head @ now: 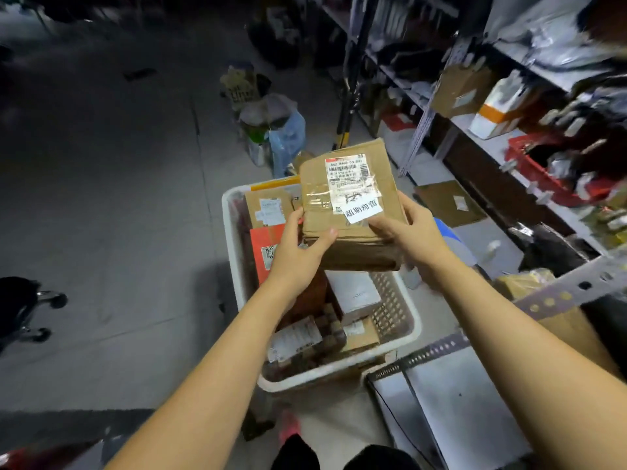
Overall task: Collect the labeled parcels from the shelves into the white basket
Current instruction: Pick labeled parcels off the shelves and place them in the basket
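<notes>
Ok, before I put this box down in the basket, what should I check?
1. The left hand and right hand both grip the cardboard parcel: ok.
2. A shipping label and white sticker on its top: ok.
3. It is held over the white basket: ok.
4. A flat free spot among the parcels inside: cannot tell.
5. Basket standing steady: cannot tell.

Brown cardboard parcel (351, 205), taped, white labels on top, tilted above white basket (234, 266) already holding several labeled parcels.
</notes>
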